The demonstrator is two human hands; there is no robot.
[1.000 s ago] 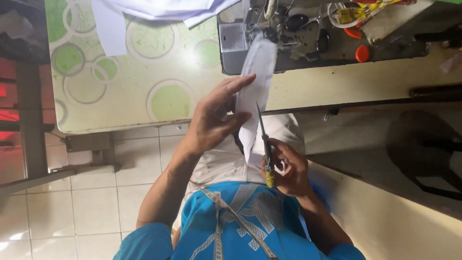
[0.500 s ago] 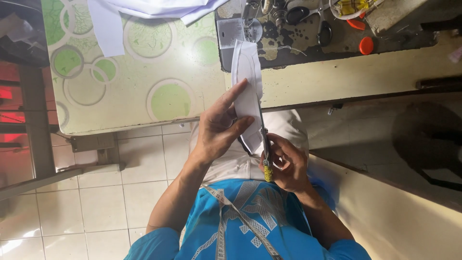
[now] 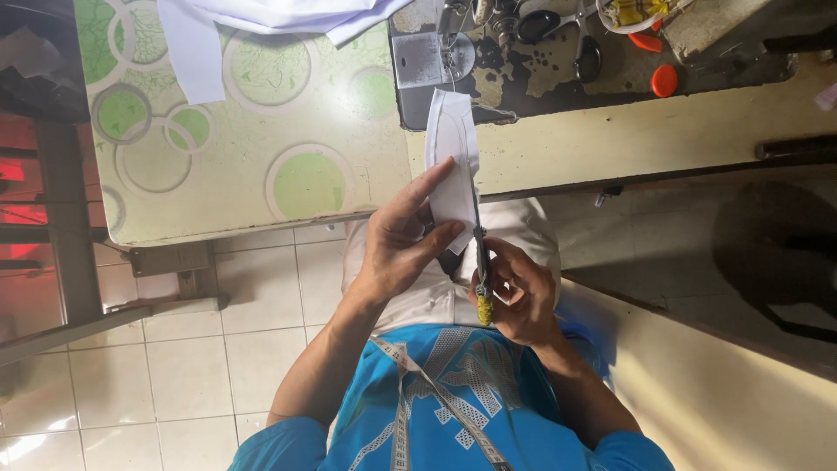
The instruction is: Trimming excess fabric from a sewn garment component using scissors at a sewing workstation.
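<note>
Two hands at work just above the lap: left hand [image 3: 397, 249] pinching one white fabric piece [image 3: 453, 170] between thumb and outstretched fingers, right hand [image 3: 514, 292] curled closed around the yellow-wrapped grip of one pair of scissors [image 3: 479, 262], blades lying along the piece's right edge. One measuring tape [image 3: 410, 384] draped over the blue shirt nearest the camera. Trimming judged partway: lower right edge seemingly under the blades, upper curved part with its drawn outline apparently not yet reached; exact extent of cutting impossible to tell. Farther off, one table [image 3: 261, 139] with green circle-patterned covering, bearing white cloth [image 3: 270, 17] at its far edge. Farthest, one sewing machine bed [image 3: 523, 61], dark and worn, with two orange round caps [image 3: 664, 80] and a second pair of scissors [image 3: 558, 26] on it.
</note>
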